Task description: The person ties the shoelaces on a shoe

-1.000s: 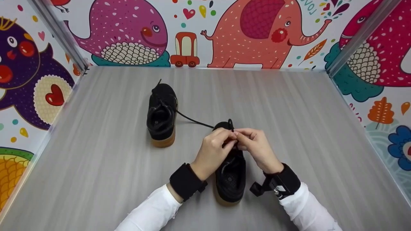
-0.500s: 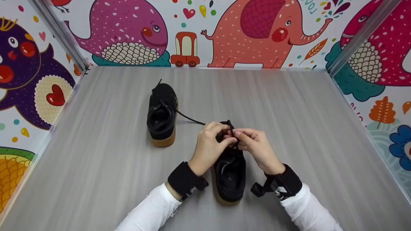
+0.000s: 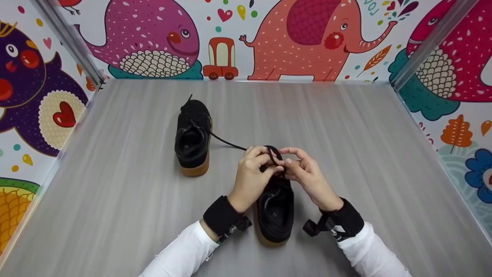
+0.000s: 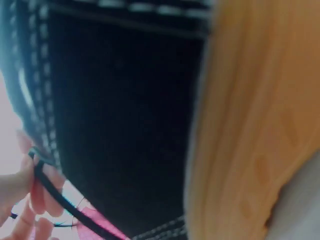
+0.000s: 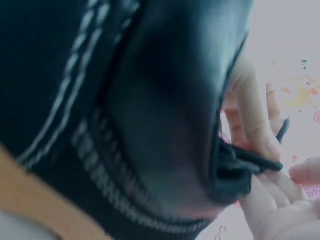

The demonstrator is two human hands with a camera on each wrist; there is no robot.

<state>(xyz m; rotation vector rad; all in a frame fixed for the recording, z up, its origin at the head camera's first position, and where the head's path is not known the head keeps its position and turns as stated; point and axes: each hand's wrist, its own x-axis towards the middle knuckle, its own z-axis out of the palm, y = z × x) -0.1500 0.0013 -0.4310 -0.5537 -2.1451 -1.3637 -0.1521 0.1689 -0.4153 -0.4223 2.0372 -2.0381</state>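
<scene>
A black shoe (image 3: 275, 215) with a tan sole stands on the floor, toe pointing away. My left hand (image 3: 250, 175) is over its toe end, thumb and fingers pinching a black shoelace (image 3: 273, 156) that arches up in a loop. From the right, my right hand (image 3: 309, 177) meets it, thumb and curled fingers pinching the lace low down, index finger stretched out. The left wrist view shows the shoe's dark side (image 4: 125, 110) and fingers (image 4: 37, 192) on the lace. In the right wrist view, a thumb (image 5: 257, 120) presses the lace; the shoe hides much of the hands.
A second black shoe (image 3: 193, 142) stands farther back on the left. A black lace (image 3: 228, 144) stretches from it to my left hand. Painted panels (image 3: 300, 42) wall in the grey floor (image 3: 127, 184) at the back and both sides.
My left thumb and fingers have spread and shifted slightly left along the lace. The lace loop has come down to a lower arch. My right index finger has straightened away from the thumb.
</scene>
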